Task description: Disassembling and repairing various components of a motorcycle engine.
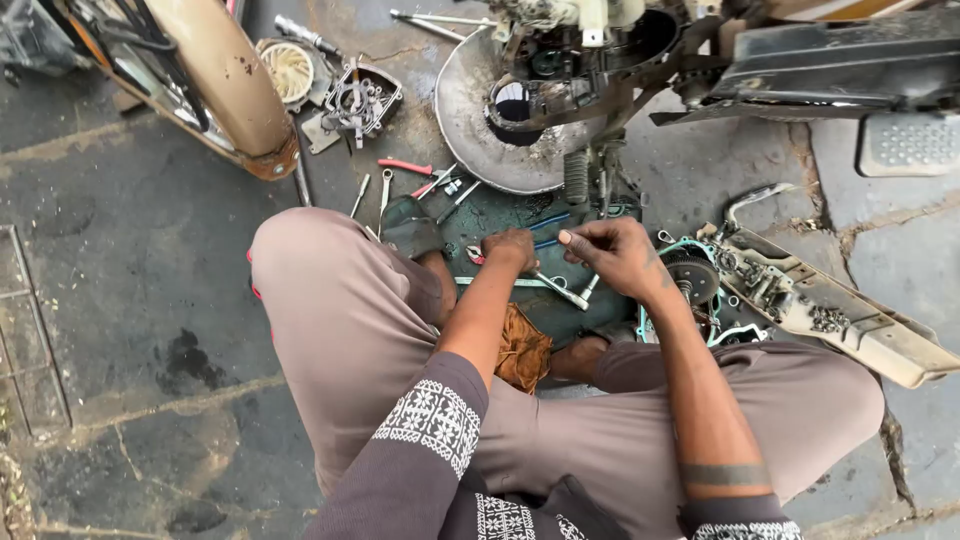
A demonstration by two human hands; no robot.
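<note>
From the head camera, the person is sitting cross-legged on the oily concrete floor (130,260), knees spread wide in grey-brown trousers, and both hands are meeting low between the knees over a dark green mat (510,215).

The left hand (510,248) is curling its fingers down into a loose fist, knuckles up, and it is closing on a small tool with a red grip (474,256) that is poking out at its left side. Just what the fingertips are pinching underneath, I cannot tell.

The right hand (615,255) is sitting just beside it, nearly touching; its thumb and first fingers are drawn together in a pinch, though whatever tiny piece is in there is too small to make out. Below the two hands a long steel wrench (560,291) is lying slantwise on the mat.

An orange rag (522,348) is bunching up under the left forearm, against the legs.

Toward the far edge of the floor, a round metal pan (470,110) is sitting under the stripped engine (570,60) of a scooter. Red-handled pliers (405,166) and loose spanners are lying near the left knee. By the right knee a long crankcase cover (830,310) is lying with its inside up.
</note>
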